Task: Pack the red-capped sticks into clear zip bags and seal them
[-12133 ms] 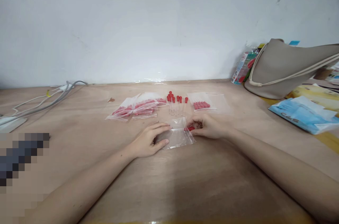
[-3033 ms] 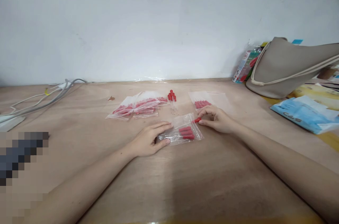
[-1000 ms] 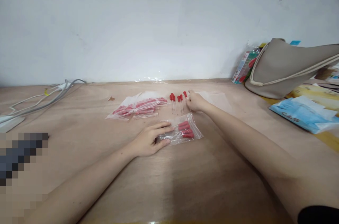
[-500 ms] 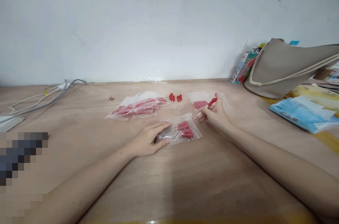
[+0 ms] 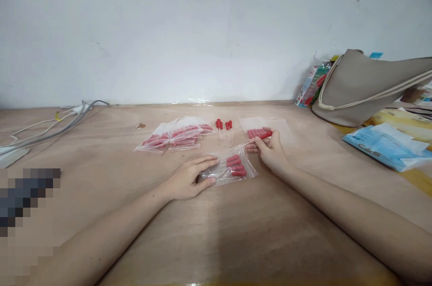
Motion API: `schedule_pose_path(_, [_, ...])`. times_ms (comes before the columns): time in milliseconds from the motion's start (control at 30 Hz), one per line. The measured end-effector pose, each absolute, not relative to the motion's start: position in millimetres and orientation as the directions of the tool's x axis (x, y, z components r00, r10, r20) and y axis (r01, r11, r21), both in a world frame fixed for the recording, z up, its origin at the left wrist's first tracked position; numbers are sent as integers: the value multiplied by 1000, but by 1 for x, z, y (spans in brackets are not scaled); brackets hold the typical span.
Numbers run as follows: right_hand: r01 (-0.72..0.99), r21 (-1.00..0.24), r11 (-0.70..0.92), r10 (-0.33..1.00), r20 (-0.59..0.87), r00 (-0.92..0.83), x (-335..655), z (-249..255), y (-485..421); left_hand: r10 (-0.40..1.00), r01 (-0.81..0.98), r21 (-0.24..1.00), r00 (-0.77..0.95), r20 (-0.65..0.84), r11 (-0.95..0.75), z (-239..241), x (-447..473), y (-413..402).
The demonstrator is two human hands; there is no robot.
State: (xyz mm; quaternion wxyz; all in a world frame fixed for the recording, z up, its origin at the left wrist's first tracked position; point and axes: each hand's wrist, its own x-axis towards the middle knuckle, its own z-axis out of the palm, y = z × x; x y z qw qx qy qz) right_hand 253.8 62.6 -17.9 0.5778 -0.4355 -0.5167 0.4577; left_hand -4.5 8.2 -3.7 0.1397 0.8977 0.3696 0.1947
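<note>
My left hand (image 5: 192,177) lies with fingers stretched out and thumb apart on the left end of a clear zip bag (image 5: 221,180). Inside that bag several red-bulbed droppers (image 5: 236,166) lie side by side. Between thumb and fingers, my right hand (image 5: 270,148) pinches a glass dropper by its red bulb (image 5: 266,134). Its thin tube points left, with the tip at the bag's upper right edge; I cannot tell whether the tip is inside. Loose droppers (image 5: 219,124) lie in two small groups beyond the bag.
Filled zip bags (image 5: 184,135) overlap at centre left. Another bag of droppers (image 5: 280,126) lies behind my right hand. Cables (image 5: 67,121) run along the far left. A grey bag (image 5: 364,83), a plastic bottle (image 5: 310,85) and a blue tissue pack (image 5: 374,146) stand or lie right.
My right hand has lowered and tilted the dropper flatter, bringing its tip to the bag's edge. My left hand and the zip bag have stayed in place.
</note>
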Motion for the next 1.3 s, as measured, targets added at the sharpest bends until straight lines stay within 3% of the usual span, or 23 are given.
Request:
schedule_pose_path(267, [-48,-976,213,975,209,73,262,-20,62,722,606,408,645,251,-683,-2,-3,7])
schedule_pose_path(467, [-144,-988,64,986,85,-141,259,-16,58,722,597,418,633,279,-684,-1,-3,6])
schedule_pose_path(700, [130,-989,66,896,1,-445,272,-11,63,726,608,409,637,259,-680,-1,-3,6])
schedule_pose_path(867, [83,-990,117,926,79,-369,271,-12,64,722,604,406,637,270,-685,-1,-3,6])
schedule_pose_path(1033, [117,-961,249,879,174,-445,269,-15,65,716,604,395,645,267,-692,-2,-3,6])
schedule_pose_path(1300, [321,-889,325,904,192,-383,266,-18,73,735,629,391,630,250,-672,2,-1,5])
